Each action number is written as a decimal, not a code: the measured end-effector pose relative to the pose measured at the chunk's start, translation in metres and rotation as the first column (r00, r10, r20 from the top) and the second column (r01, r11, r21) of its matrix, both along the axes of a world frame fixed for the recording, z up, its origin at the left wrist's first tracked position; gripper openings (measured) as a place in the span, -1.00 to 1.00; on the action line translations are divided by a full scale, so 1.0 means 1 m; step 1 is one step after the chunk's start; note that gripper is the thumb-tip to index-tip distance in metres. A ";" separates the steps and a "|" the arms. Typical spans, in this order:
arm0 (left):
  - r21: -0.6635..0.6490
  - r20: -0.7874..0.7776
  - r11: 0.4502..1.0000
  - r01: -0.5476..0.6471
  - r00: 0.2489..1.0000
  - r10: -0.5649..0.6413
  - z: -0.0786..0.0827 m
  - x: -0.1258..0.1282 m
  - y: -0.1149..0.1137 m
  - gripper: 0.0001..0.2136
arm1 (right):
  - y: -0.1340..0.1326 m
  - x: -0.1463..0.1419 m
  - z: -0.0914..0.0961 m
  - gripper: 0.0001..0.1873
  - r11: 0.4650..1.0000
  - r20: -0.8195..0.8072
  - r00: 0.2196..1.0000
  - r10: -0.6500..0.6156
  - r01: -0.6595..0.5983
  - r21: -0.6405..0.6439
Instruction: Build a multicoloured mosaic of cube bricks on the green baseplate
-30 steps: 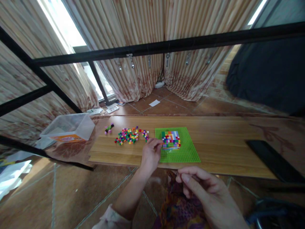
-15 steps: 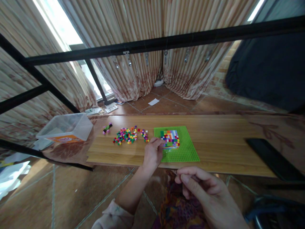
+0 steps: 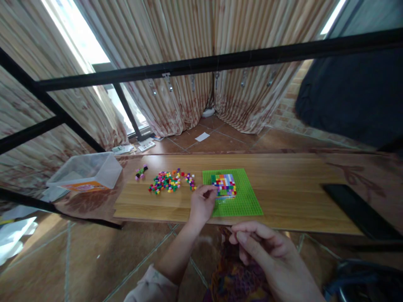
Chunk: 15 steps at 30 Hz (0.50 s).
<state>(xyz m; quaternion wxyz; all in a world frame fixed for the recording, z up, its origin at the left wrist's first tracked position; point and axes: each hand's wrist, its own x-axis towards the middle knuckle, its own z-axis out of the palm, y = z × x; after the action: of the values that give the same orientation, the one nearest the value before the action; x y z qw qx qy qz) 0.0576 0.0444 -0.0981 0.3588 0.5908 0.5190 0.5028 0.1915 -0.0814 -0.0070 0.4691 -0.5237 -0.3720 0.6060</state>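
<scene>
A green baseplate point(image 3: 244, 200) lies on a wooden board point(image 3: 292, 188), with a block of many-coloured small bricks point(image 3: 224, 185) built on it. My left hand point(image 3: 201, 204) rests at the plate's left edge, fingers pinched against the brick block's lower left corner; whether a brick is in them is hidden. My right hand point(image 3: 267, 251) hovers close to me, below the board's front edge, fingers curled and pinched together. A scatter of loose coloured bricks point(image 3: 168, 181) lies left of the plate.
A clear plastic tub point(image 3: 85, 171) stands at the board's left end. A dark flat object point(image 3: 359, 212) lies at the right. A black metal bar point(image 3: 220, 61) crosses in front of striped curtains. Tiled floor lies below.
The view has shifted slightly. My left hand stays pinched at the brick block's corner, and my right hand holds its curled pose near me.
</scene>
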 end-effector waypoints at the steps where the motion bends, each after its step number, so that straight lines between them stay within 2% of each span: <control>1: -0.036 0.057 0.999 -0.008 0.998 0.010 -0.003 0.001 0.001 -0.88 | 0.000 0.000 0.000 -0.78 1.000 -0.002 1.000 0.000 0.000 0.001; 5: -0.142 0.266 0.990 -0.020 0.962 0.057 -0.009 0.004 0.005 -0.91 | 0.000 -0.002 0.000 -0.77 1.000 -0.019 1.000 -0.006 0.006 0.000; 10: -0.250 0.460 0.968 0.020 0.882 0.101 -0.005 0.006 0.004 -0.91 | 0.000 -0.004 0.002 -0.76 0.998 -0.020 0.997 -0.069 0.068 -0.018; 15: -0.312 0.555 0.950 0.030 0.817 0.156 0.000 0.008 0.003 -0.85 | 0.002 -0.001 -0.001 -0.75 1.000 -0.037 0.999 0.028 -0.028 -0.005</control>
<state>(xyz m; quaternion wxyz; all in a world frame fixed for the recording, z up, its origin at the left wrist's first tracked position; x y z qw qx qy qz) 0.0659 0.0476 -0.0981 0.5681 0.3314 0.4781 0.5820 0.1905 -0.0796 -0.0079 0.4660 -0.5082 -0.3690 0.6232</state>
